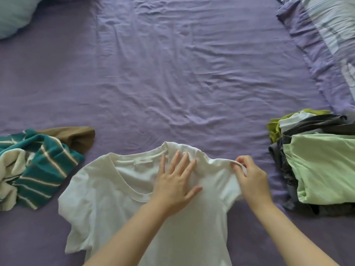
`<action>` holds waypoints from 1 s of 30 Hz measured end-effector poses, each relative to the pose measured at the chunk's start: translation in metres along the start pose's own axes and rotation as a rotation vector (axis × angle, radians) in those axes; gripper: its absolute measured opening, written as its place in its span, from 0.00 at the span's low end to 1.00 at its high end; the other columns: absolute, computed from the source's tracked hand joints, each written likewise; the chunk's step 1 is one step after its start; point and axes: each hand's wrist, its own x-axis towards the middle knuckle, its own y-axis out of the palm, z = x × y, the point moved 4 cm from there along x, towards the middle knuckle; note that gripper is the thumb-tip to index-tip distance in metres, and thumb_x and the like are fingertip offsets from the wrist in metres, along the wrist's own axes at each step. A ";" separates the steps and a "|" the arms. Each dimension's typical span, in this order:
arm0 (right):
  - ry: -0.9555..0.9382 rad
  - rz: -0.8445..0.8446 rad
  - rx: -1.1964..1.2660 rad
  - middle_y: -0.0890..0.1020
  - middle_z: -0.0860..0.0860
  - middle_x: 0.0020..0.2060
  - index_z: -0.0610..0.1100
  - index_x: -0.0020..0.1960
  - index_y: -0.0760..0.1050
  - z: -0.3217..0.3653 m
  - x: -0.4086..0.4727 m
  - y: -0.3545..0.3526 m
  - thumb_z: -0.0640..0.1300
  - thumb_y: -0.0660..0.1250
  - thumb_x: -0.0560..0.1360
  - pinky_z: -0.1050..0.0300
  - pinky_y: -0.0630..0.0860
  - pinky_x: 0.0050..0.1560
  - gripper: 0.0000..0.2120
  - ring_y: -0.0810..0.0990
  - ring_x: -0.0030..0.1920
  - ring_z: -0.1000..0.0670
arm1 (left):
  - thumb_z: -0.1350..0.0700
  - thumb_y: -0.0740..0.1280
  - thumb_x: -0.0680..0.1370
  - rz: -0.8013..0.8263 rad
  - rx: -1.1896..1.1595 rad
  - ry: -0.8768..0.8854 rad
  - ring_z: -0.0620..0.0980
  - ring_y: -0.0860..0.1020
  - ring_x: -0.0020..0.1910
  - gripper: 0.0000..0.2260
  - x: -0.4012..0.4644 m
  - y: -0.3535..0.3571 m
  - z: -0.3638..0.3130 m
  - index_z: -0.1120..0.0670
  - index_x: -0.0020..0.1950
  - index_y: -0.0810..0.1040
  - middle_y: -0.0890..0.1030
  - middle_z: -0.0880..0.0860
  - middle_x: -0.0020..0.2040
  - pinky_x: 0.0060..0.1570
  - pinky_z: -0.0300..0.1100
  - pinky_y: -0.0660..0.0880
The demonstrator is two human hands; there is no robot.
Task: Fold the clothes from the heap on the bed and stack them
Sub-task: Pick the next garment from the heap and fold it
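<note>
A white T-shirt (107, 191) lies spread on the purple bed sheet (172, 73), collar away from me. My left hand (175, 181) presses flat on the shirt beside the collar, fingers straight and spread. My right hand (249, 177) pinches the bunched edge of the shirt's right sleeve at the shoulder. At the left lies the unfolded heap: a teal and white striped garment (38, 166) over a brown one (76, 137). At the right stands a stack of folded clothes (317, 164) with a light green piece on top.
A pale blue pillow (13, 14) sits at the far left corner. A striped quilt with a purple border (326, 45) lies along the right side. Wrinkled sheet stretches across the middle of the bed.
</note>
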 end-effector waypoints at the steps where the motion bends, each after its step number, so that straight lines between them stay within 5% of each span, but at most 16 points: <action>1: 0.020 0.014 -0.024 0.78 0.49 0.37 0.43 0.47 0.72 -0.004 0.003 -0.001 0.44 0.66 0.77 0.54 0.64 0.39 0.05 0.75 0.41 0.42 | 0.28 0.41 0.73 0.043 0.026 -0.001 0.51 0.30 0.74 0.35 0.005 0.007 -0.001 0.42 0.75 0.34 0.37 0.48 0.76 0.70 0.58 0.29; 8: 0.215 -0.058 -0.155 0.77 0.44 0.57 0.44 0.63 0.69 -0.032 -0.002 -0.003 0.49 0.68 0.75 0.52 0.66 0.42 0.20 0.76 0.55 0.39 | 0.23 0.48 0.68 0.091 0.122 -0.065 0.57 0.24 0.71 0.44 0.027 0.021 0.001 0.40 0.69 0.24 0.27 0.49 0.73 0.65 0.64 0.24; 13: -0.003 0.046 -0.131 0.71 0.43 0.65 0.43 0.72 0.64 -0.022 -0.021 0.012 0.44 0.75 0.69 0.53 0.66 0.62 0.35 0.70 0.64 0.43 | 0.25 0.53 0.70 0.107 0.106 -0.088 0.54 0.25 0.71 0.44 0.024 0.013 0.001 0.41 0.74 0.32 0.30 0.48 0.76 0.65 0.62 0.23; 17: 0.116 0.091 -0.080 0.70 0.43 0.65 0.49 0.77 0.52 -0.025 -0.026 0.012 0.43 0.74 0.69 0.54 0.67 0.55 0.44 0.70 0.63 0.43 | 0.29 0.52 0.74 0.068 0.156 -0.116 0.57 0.31 0.75 0.38 0.011 0.007 0.005 0.42 0.77 0.38 0.36 0.52 0.78 0.63 0.60 0.22; 21: 0.120 0.107 -0.283 0.69 0.42 0.62 0.47 0.76 0.56 -0.020 -0.035 0.011 0.41 0.72 0.72 0.46 0.71 0.49 0.38 0.74 0.57 0.37 | 0.34 0.51 0.78 0.067 0.154 -0.152 0.58 0.32 0.75 0.33 -0.016 0.010 0.013 0.43 0.78 0.42 0.38 0.53 0.79 0.67 0.61 0.26; 24: -0.061 -0.005 -0.541 0.72 0.39 0.62 0.41 0.70 0.68 0.004 -0.040 0.011 0.36 0.73 0.67 0.41 0.70 0.53 0.32 0.73 0.58 0.35 | 0.37 0.51 0.79 0.083 0.138 -0.174 0.58 0.35 0.76 0.30 -0.048 0.013 0.029 0.42 0.78 0.42 0.41 0.52 0.79 0.67 0.60 0.27; 26: -0.240 -0.025 -0.498 0.75 0.38 0.60 0.39 0.63 0.75 0.031 -0.047 0.022 0.33 0.74 0.64 0.39 0.72 0.55 0.28 0.74 0.59 0.34 | 0.38 0.52 0.80 0.088 0.112 -0.206 0.57 0.37 0.77 0.30 -0.068 0.013 0.041 0.41 0.78 0.43 0.43 0.52 0.79 0.69 0.60 0.30; 30: -0.519 0.245 -0.356 0.76 0.41 0.62 0.42 0.63 0.76 0.081 -0.079 0.078 0.39 0.75 0.67 0.42 0.73 0.58 0.25 0.74 0.62 0.37 | 0.40 0.51 0.80 0.117 0.096 -0.259 0.55 0.38 0.77 0.28 -0.098 0.009 0.064 0.42 0.78 0.46 0.41 0.51 0.79 0.71 0.60 0.36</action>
